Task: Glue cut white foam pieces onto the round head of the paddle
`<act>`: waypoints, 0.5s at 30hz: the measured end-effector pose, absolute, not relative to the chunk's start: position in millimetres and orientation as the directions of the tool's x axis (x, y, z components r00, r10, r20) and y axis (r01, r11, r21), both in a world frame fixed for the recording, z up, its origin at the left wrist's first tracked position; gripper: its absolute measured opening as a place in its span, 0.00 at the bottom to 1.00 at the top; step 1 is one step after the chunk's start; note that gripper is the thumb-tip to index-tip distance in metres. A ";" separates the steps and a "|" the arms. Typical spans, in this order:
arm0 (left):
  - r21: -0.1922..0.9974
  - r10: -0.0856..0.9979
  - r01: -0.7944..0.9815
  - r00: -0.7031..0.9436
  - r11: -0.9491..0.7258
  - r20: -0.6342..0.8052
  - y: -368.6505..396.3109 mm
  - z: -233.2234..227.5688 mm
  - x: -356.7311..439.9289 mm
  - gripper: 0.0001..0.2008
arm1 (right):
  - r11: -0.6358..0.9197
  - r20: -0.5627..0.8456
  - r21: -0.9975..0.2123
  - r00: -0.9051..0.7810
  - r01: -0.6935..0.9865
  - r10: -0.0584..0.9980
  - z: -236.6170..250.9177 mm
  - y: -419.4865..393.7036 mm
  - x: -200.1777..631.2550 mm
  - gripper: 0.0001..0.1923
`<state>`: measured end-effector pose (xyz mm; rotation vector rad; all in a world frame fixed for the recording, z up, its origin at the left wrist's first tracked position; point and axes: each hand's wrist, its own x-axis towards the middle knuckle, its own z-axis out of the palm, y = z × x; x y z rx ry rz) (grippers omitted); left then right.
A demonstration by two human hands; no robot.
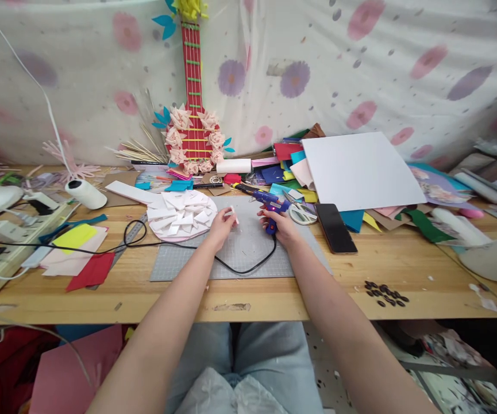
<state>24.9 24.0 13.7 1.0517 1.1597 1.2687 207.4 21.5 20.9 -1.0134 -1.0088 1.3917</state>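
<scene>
My right hand [279, 225] is wrapped round the handle of a blue glue gun [269, 201], whose nozzle points left and up. A small white paper piece [236, 217] is pinched in my left hand [222, 227], a short way left of the gun. Both hands are over a grey cutting mat [248, 253]. Just left of my left hand lies a white guitar-shaped piece [183, 215], its round body covered in overlapping white pieces and its neck [130, 191] pointing up-left. The gun's black cord [248, 271] loops across the mat to the left.
A red toy guitar with paper roses [193, 86] stands against the curtain. Scissors [302, 214], a black phone [335, 228] and a white board [362, 169] lie to the right. Dark oval beads [386, 293] sit near the front edge. A power strip [19, 247] is at left.
</scene>
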 end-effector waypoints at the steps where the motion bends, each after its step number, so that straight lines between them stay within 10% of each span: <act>1: 0.938 0.994 -0.334 -0.016 0.094 -0.106 21.6 12.9 19.5 0.08 | -0.056 -0.039 -0.963 -0.071 -0.263 0.997 22.1 19.8 206.3 0.18; 4: 0.766 0.984 -0.619 0.075 0.173 -0.162 14.6 13.4 7.5 0.06 | -0.066 -0.042 -0.982 -0.138 -0.175 0.990 23.8 15.3 201.8 0.17; 15: 0.714 0.985 -0.687 0.015 0.135 -0.173 15.4 11.0 7.1 0.03 | -0.088 -0.082 -0.996 -0.277 -0.009 0.957 22.1 13.5 200.8 0.21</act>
